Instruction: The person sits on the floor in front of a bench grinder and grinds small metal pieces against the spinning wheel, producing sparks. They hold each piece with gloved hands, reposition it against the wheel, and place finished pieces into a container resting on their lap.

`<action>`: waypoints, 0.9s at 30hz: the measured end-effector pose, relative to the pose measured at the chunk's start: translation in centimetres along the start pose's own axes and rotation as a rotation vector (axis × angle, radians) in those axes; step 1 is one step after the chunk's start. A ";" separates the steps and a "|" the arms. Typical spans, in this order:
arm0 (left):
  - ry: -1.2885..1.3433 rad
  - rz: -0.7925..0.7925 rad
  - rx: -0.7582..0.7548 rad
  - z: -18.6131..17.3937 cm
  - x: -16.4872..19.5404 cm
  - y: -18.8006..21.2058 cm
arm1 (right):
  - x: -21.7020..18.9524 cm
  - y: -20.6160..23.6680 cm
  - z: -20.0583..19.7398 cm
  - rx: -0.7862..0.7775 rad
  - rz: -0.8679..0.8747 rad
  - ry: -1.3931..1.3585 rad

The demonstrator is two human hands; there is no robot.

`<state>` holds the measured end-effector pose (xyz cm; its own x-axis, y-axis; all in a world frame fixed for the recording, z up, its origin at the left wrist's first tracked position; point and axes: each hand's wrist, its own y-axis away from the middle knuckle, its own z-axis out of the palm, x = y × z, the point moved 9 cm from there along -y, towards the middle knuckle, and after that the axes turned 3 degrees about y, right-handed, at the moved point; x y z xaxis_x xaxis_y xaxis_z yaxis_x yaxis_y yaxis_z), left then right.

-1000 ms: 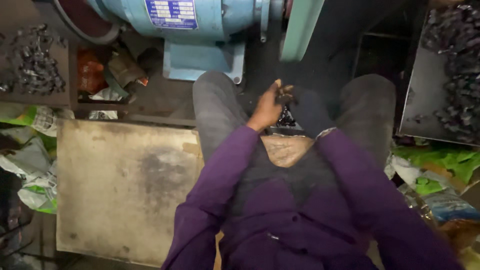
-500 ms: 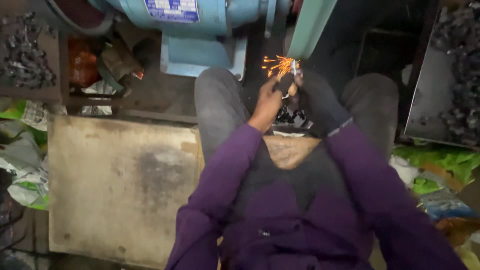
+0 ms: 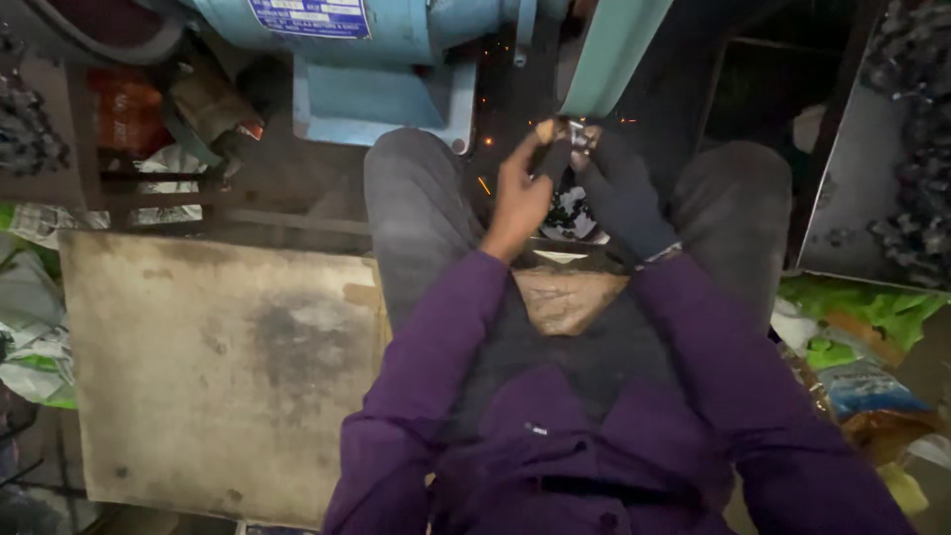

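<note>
seemingly mid-grind: near top centre of the frame the bare left hand (image 3: 520,193) and the gloved right hand (image 3: 622,193) both pinch one small metal piece (image 3: 570,134) against the grinder (image 3: 396,40); a few sparks fly. dark parts heap in two trays, upper left (image 3: 30,129) and right (image 3: 916,149); how many are finished i cannot tell.

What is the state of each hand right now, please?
Left hand: closed, pinching a small dark workpiece at the grinder.
Right hand, in a dark glove: closed on the same workpiece.
</note>
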<state>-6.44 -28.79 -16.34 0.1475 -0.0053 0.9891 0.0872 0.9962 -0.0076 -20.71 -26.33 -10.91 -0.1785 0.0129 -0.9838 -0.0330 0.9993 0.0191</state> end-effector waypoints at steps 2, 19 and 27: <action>0.154 -0.265 0.020 0.2 -1.0 -0.4 | -1.1 0.4 0.4 -0.007 0.004 0.115; 0.862 -0.656 -0.200 3.7 -2.6 -0.1 | 5.4 -0.4 4.2 -0.240 0.655 -1.231; 0.473 -0.699 -0.240 0.5 -2.3 1.9 | -2.6 1.6 0.0 -0.019 0.055 -0.013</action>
<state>-7.11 -26.85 -18.51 0.3717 -0.6961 0.6143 0.5071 0.7064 0.4938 -20.32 -24.75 -8.33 -0.1683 0.0679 -0.9834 -0.0425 0.9962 0.0760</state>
